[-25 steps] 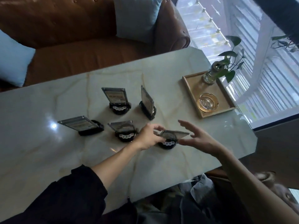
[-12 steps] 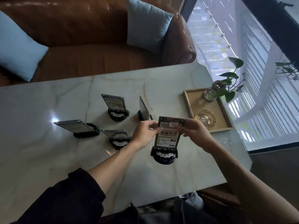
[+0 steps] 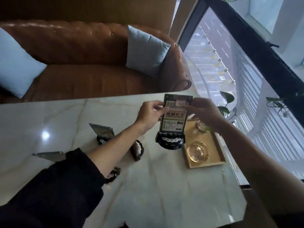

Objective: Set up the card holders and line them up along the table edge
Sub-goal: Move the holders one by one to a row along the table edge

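Your left hand and right hand pinch the upright glossy card holder on its round black base, beside the rectangular wooden tray on the marble table.

- A card holder stands upright on the table, just left of the tray, with one hand at each side of its panel.
- An ashtray sits in the tray's near part, a glass vase in its far part.
- Left of the upright holder, four more card holders are on the table: a tilted holder, a flat holder, a side-on holder, and a nearest holder partly under the left forearm.
- A sofa stands beyond the table's far edge.
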A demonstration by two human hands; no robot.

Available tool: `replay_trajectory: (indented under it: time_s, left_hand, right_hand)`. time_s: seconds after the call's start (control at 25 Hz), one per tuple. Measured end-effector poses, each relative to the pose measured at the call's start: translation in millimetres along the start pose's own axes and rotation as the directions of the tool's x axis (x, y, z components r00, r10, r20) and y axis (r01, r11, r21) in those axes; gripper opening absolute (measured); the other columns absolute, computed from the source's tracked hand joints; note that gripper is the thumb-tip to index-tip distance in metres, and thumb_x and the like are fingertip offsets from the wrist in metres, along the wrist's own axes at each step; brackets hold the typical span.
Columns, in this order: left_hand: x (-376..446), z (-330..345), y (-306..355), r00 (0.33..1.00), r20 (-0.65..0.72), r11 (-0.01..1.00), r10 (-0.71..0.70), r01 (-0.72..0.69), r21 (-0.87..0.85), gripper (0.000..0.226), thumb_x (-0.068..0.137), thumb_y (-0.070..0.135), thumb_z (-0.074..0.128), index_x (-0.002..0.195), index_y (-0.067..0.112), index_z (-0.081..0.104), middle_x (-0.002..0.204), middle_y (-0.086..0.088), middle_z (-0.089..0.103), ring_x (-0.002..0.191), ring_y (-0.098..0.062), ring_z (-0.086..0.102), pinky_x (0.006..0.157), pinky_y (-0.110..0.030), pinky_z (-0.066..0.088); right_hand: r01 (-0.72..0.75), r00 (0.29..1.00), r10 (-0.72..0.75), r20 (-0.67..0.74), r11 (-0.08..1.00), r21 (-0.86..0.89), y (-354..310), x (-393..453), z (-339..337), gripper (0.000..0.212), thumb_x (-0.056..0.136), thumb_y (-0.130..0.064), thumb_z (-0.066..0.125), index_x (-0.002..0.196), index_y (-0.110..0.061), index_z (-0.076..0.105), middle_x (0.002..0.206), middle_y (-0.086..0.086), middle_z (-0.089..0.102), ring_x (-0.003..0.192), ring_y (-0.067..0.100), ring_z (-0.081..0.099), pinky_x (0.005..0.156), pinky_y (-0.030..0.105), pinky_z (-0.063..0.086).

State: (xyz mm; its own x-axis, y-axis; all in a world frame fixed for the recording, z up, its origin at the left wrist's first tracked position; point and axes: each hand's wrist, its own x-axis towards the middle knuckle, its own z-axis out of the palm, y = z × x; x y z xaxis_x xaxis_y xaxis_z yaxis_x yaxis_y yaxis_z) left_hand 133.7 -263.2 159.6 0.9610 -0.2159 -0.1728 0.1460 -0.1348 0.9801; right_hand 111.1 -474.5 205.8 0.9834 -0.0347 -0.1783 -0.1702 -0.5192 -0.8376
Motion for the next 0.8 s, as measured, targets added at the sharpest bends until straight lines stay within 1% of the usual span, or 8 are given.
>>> replay_trajectory:
  time_s: [0.08, 0.16, 0.24, 0.32, 0.44, 0.6, 0.68, 0.8]
  left_hand:
    - [36.8, 7.2, 18.9, 0.998, -0.044, 0.999, 0.033, -0.033, 0.0, 0.013, 0.087, 0.02, 0.075, 0.098, 0.013, 0.076, 0.084, -0.002, 0.074, 0.083, -0.021, 0.073, 0.072, -0.036, 0.064]
    - [74.1, 15.9, 31.4, 0.996, -0.074, 0.999, 0.052, -0.052, 0.005, 0.013, 0.088, 0.018, 0.074, 0.098, 0.01, 0.075, 0.091, -0.009, 0.077, 0.083, -0.022, 0.073, 0.072, -0.035, 0.063]
    - [110.8, 28.4, 35.3, 0.994, -0.093, 0.998, 0.063, -0.06, 0.028, 0.013, 0.087, 0.017, 0.075, 0.096, 0.008, 0.075, 0.092, -0.012, 0.077, 0.082, -0.021, 0.073, 0.072, -0.035, 0.063]
    - [144.5, 42.1, 28.7, 0.989, -0.124, 0.994, 0.081, -0.07, 0.089, 0.009, 0.084, 0.02, 0.078, 0.09, 0.014, 0.076, 0.087, -0.005, 0.078, 0.077, -0.016, 0.072, 0.072, -0.035, 0.062]
    - [189.5, 67.0, 9.9, 0.981, -0.165, 0.983, 0.104, -0.076, 0.169, 0.007, 0.078, 0.029, 0.082, 0.076, 0.027, 0.076, 0.081, 0.004, 0.078, 0.075, -0.014, 0.072, 0.076, -0.042, 0.062]
    - [240.6, 104.3, -14.8, 0.981, -0.179, 0.984, 0.074, -0.043, 0.175, 0.011, 0.072, 0.033, 0.083, 0.071, 0.025, 0.075, 0.079, 0.005, 0.078, 0.079, -0.016, 0.075, 0.077, -0.045, 0.062]
    - [262.1, 121.9, -22.0, 0.981, -0.187, 0.985, 0.054, -0.022, 0.172, 0.015, 0.07, 0.034, 0.083, 0.073, 0.021, 0.075, 0.077, 0.005, 0.078, 0.079, -0.015, 0.075, 0.077, -0.044, 0.062]
    - [283.5, 143.0, -30.2, 0.976, -0.207, 0.97, 0.067, -0.015, 0.244, 0.011, 0.076, 0.021, 0.083, 0.072, 0.019, 0.074, 0.077, 0.002, 0.076, 0.074, -0.012, 0.069, 0.077, -0.034, 0.061]
  right_hand:
    - [0.067, 0.998, -0.067, -0.009, 0.997, -0.032, -11.8, 38.8, -21.4, 0.015, 0.088, -0.018, 0.072, 0.077, -0.028, 0.073, 0.085, 0.015, 0.076, 0.074, 0.023, 0.069, 0.064, 0.04, 0.056]
    - [0.107, 0.994, -0.107, 0.001, 0.99, -0.089, -15.2, 76.4, -42.4, 0.021, 0.087, -0.019, 0.072, 0.071, -0.031, 0.072, 0.077, 0.007, 0.076, 0.072, 0.021, 0.072, 0.064, 0.043, 0.058]
    - [0.109, 0.994, -0.11, -0.002, 0.984, -0.138, -5.9, 115.1, -61.8, 0.009, 0.088, -0.018, 0.07, 0.079, -0.02, 0.074, 0.078, 0.008, 0.075, 0.071, 0.021, 0.071, 0.066, 0.044, 0.058]
    - [0.116, 0.993, -0.11, 0.035, 0.955, -0.273, 6.1, 149.5, -77.0, 0.019, 0.091, -0.021, 0.064, 0.091, -0.003, 0.071, 0.084, 0.015, 0.073, 0.073, 0.026, 0.067, 0.069, 0.043, 0.057]
    - [0.149, 0.988, -0.11, 0.112, 0.883, -0.445, 30.9, 186.7, -96.6, 0.021, 0.096, -0.021, 0.057, 0.095, -0.004, 0.069, 0.08, 0.005, 0.062, 0.074, 0.022, 0.057, 0.069, 0.03, 0.046]
    - [0.182, 0.983, -0.158, 0.091, 0.814, -0.552, 71.6, 224.2, -116.7, 0.023, 0.097, -0.02, 0.054, 0.1, -0.003, 0.069, 0.084, 0.004, 0.059, 0.078, 0.022, 0.054, 0.077, 0.036, 0.05]
    - [0.169, 0.984, -0.169, 0.052, 0.817, -0.552, 93.1, 240.7, -123.9, 0.022, 0.096, -0.02, 0.055, 0.101, -0.004, 0.07, 0.085, 0.006, 0.062, 0.079, 0.022, 0.055, 0.076, 0.038, 0.052]
    - [0.091, 0.99, -0.128, -0.068, 0.916, -0.392, 122.2, 257.6, -128.2, 0.009, 0.092, -0.02, 0.062, 0.095, -0.017, 0.07, 0.079, 0.008, 0.065, 0.073, 0.029, 0.061, 0.063, 0.037, 0.05]
